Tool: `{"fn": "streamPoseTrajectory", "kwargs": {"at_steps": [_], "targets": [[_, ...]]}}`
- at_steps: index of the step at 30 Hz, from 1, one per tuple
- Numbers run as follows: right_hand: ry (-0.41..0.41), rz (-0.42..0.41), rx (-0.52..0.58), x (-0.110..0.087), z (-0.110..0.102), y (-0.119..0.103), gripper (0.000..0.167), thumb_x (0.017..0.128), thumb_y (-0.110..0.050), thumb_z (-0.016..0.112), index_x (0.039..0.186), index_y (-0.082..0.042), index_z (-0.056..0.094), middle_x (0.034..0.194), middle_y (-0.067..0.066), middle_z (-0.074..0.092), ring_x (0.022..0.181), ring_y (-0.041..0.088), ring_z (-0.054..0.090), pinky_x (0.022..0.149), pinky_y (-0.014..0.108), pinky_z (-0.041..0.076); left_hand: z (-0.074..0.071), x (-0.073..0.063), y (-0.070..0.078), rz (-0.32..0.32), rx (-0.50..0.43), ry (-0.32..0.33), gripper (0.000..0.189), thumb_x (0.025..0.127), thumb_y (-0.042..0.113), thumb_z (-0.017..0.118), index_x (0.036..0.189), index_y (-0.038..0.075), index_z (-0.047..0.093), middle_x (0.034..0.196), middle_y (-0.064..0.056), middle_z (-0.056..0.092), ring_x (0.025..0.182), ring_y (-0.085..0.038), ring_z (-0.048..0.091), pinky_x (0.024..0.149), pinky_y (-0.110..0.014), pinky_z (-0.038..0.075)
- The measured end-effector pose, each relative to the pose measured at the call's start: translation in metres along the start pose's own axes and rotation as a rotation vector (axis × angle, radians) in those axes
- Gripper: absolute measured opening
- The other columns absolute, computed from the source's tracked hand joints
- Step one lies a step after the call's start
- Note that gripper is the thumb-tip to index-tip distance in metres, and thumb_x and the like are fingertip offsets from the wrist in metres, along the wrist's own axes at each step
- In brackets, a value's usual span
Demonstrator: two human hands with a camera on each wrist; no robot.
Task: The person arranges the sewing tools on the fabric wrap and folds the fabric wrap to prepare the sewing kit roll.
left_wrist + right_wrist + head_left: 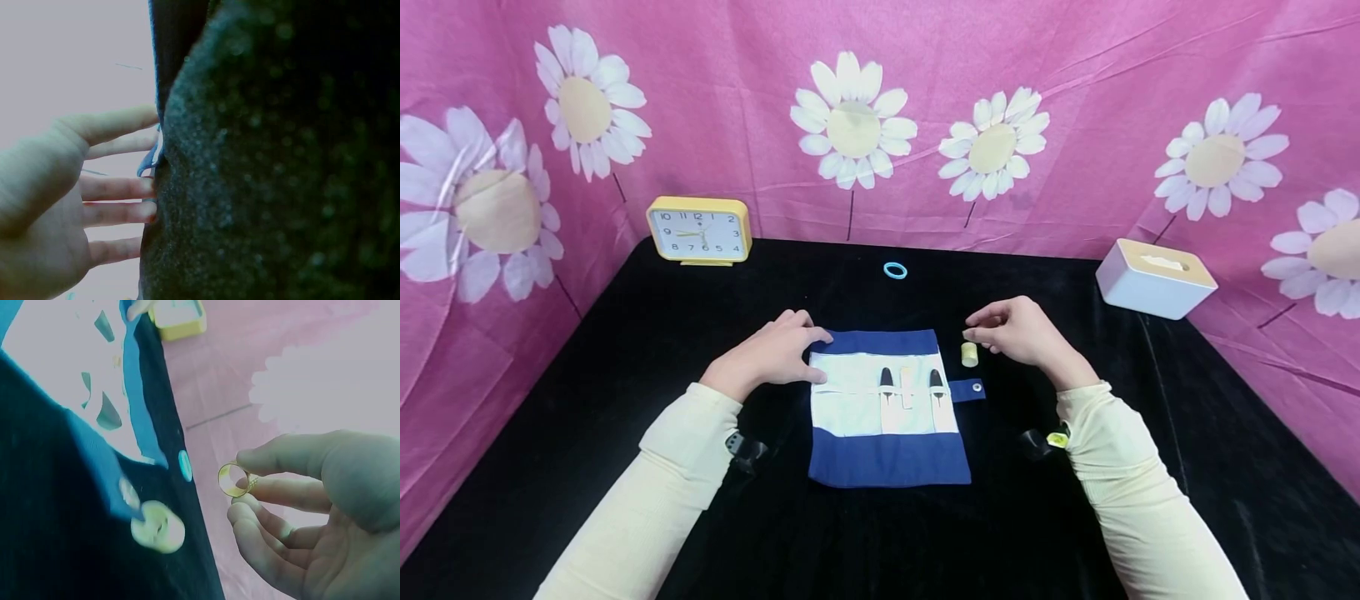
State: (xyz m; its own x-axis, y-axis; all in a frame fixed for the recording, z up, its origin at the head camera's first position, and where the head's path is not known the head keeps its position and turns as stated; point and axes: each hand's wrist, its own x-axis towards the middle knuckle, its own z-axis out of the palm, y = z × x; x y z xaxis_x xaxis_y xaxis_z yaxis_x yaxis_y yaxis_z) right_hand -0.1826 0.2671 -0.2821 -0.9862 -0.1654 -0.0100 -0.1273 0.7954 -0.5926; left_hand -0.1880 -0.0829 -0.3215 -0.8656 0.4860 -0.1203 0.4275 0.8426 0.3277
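A blue-edged fabric tool roll [889,458] lies unrolled with its pale inside facing up. Its band holds two dark-tipped tools [887,379] and a slim beige piece [907,387] between them. My left hand [775,350] rests at the roll's upper left edge, fingers extended and thumb on the pale cloth. To the right of the roll, my right hand [312,506] pinches a small gold ring [225,481] with a textured outside between thumb and fingertips. Just below that hand stands a short pale-yellow cylinder [969,356], near the roll's blue snap strap [966,390].
A light-blue ring [895,271] lies toward the back of the black-covered table [880,542]. At the back left stands a yellow clock [700,232]; a white tissue box [1153,279] with a wood-toned top sits at the back right. Pink flowered cloth [715,100] hangs behind.
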Motion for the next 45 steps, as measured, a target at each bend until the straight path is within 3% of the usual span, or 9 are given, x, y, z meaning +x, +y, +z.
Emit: {"fn": "streamPoseTrajectory", "kwargs": {"at_steps": [14, 20, 29, 45], "targets": [[-0.091, -0.042, 0.067, 0.008, 0.029, -0.032, 0.018, 0.092, -0.013, 0.072, 0.103, 0.0, 0.075, 0.076, 0.009, 0.067, 0.061, 0.012, 0.056, 0.053, 0.024, 0.047, -0.001, -0.001, 0.001, 0.006, 0.002, 0.01, 0.058, 0.086, 0.036, 0.079, 0.138, 0.014, 0.062, 0.131, -0.012, 0.054, 0.116, -0.027, 0.045, 0.101, -0.047, 0.043], [-0.106, -0.111, 0.036, 0.012, 0.046, -0.042, 0.016, 0.091, -0.014, 0.072, 0.103, -0.003, 0.076, 0.085, 0.006, 0.068, 0.069, 0.014, 0.053, 0.061, 0.026, 0.045, 0.0, 0.0, 0.0, 0.01, 0.003, 0.009, 0.058, 0.087, 0.037, 0.078, 0.138, 0.014, 0.062, 0.132, -0.012, 0.054, 0.116, -0.027, 0.045, 0.101, -0.047, 0.043], [-0.137, -0.149, 0.057, 0.015, 0.065, -0.051, 0.013, 0.09, -0.013, 0.074, 0.1, -0.004, 0.076, 0.091, 0.006, 0.072, 0.074, 0.015, 0.052, 0.064, 0.027, 0.044, -0.001, 0.0, 0.0, 0.004, -0.001, 0.004, 0.058, 0.087, 0.037, 0.078, 0.138, 0.015, 0.062, 0.132, -0.012, 0.054, 0.117, -0.027, 0.045, 0.102, -0.047, 0.043], [-0.182, -0.212, 0.091, 0.015, 0.083, -0.056, 0.015, 0.09, -0.01, 0.075, 0.104, -0.006, 0.074, 0.093, 0.006, 0.069, 0.083, 0.017, 0.059, 0.077, 0.03, 0.048, -0.001, -0.001, 0.002, -0.008, 0.001, 0.001, 0.058, 0.087, 0.037, 0.078, 0.138, 0.015, 0.062, 0.132, -0.012, 0.054, 0.116, -0.027, 0.045, 0.1, -0.046, 0.044]]}}
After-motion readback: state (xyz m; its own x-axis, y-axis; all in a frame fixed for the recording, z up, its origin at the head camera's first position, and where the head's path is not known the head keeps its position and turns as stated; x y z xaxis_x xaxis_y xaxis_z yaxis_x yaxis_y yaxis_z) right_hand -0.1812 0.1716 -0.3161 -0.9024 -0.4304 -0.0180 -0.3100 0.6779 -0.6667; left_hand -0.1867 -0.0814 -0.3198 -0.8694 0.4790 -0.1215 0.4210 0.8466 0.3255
